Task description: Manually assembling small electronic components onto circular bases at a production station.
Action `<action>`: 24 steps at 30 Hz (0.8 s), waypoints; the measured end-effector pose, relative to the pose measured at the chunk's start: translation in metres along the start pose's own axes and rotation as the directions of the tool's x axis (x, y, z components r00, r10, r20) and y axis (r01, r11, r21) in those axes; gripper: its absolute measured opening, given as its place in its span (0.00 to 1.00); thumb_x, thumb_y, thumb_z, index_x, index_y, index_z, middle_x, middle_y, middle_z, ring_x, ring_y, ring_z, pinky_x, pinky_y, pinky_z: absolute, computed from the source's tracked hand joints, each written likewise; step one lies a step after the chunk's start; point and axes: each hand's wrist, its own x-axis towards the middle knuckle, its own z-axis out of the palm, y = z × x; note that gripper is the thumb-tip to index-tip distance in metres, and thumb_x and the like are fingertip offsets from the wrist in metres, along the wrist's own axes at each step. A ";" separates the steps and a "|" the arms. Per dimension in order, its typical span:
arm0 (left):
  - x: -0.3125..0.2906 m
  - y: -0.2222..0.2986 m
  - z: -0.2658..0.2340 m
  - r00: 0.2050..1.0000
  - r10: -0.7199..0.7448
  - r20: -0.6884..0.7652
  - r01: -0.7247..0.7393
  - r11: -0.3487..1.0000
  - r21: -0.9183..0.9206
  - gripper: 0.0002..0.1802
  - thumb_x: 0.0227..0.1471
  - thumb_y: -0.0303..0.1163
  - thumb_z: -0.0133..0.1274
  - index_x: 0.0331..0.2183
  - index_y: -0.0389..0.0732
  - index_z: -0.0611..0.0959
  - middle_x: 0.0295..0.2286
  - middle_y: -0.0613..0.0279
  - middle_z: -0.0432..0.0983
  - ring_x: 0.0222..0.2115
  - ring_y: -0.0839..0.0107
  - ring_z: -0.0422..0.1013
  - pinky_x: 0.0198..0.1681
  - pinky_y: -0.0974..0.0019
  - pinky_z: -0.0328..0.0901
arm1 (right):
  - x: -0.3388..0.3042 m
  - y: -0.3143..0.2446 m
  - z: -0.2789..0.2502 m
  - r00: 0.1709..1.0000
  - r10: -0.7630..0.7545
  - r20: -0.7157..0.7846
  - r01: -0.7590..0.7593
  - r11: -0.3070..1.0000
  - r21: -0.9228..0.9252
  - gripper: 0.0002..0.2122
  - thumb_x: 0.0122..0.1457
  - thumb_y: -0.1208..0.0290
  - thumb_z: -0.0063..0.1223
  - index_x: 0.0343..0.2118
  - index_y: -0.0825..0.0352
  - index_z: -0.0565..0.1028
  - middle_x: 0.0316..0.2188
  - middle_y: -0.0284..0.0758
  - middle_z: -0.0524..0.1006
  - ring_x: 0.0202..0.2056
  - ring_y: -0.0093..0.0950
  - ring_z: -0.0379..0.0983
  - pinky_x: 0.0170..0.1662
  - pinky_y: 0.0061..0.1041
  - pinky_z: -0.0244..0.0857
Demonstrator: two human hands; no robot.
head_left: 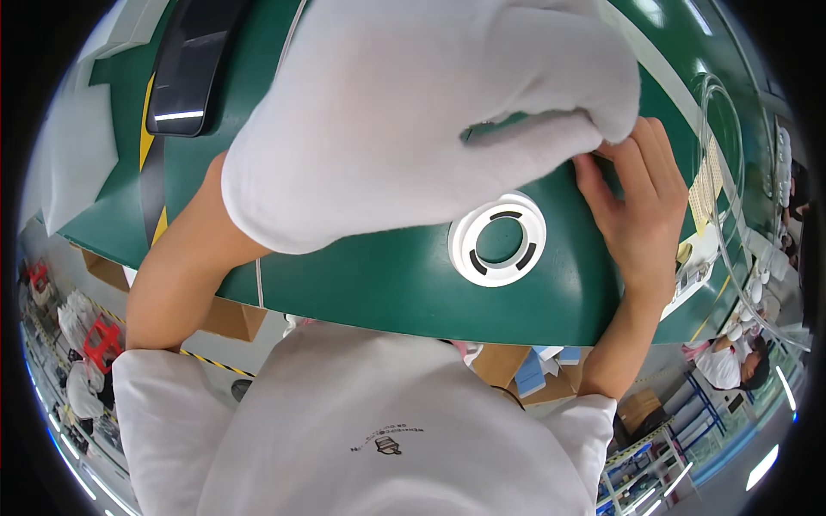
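Observation:
My left hand (430,120) wears a white glove and reaches over the green table, its thumb and fingers pinched together at the right. My bare right hand (641,202) meets those gloved fingertips, with its thumb and fingers closed together. Whatever lies between the two sets of fingertips is hidden. Below the glove, a white ring (536,228) with black curved pads on its face rests flat on the table, touched by neither hand.
A black smartphone-like device (185,77) lies at the far left, beside yellow-black tape (153,172). White foam pieces (82,159) are at the left edge. Clear tubing (740,155) coils at the right. Open cardboard boxes (503,365) stand below the table's near edge (413,331).

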 end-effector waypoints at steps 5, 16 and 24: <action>-0.003 0.003 0.008 0.997 -0.061 -0.050 0.051 0.982 -0.181 0.12 0.46 0.31 0.64 0.36 0.42 0.86 0.31 0.65 0.79 0.23 0.75 0.73 0.25 0.70 0.66 | -0.011 0.007 -0.004 0.970 0.209 -0.124 -0.144 0.905 0.401 0.06 0.56 0.83 0.58 0.36 0.70 0.74 0.34 0.37 0.75 0.30 0.25 0.71 0.28 0.23 0.66; -0.014 0.009 0.030 0.921 -0.329 0.207 0.380 0.648 -0.660 0.11 0.53 0.22 0.60 0.40 0.36 0.85 0.31 0.65 0.76 0.28 0.78 0.73 0.34 0.74 0.66 | -0.018 -0.031 0.005 0.889 0.363 0.278 -0.293 -0.013 0.956 0.11 0.63 0.78 0.52 0.45 0.79 0.70 0.37 0.42 0.76 0.29 0.22 0.73 0.29 0.18 0.66; -0.009 0.008 0.023 0.860 -0.460 0.221 0.445 0.461 -0.768 0.09 0.60 0.29 0.51 0.35 0.35 0.82 0.25 0.67 0.75 0.25 0.82 0.71 0.29 0.76 0.64 | -0.012 -0.008 0.013 0.892 0.383 0.241 -0.342 0.220 0.914 0.07 0.67 0.84 0.43 0.45 0.77 0.71 0.35 0.41 0.77 0.30 0.24 0.75 0.34 0.22 0.72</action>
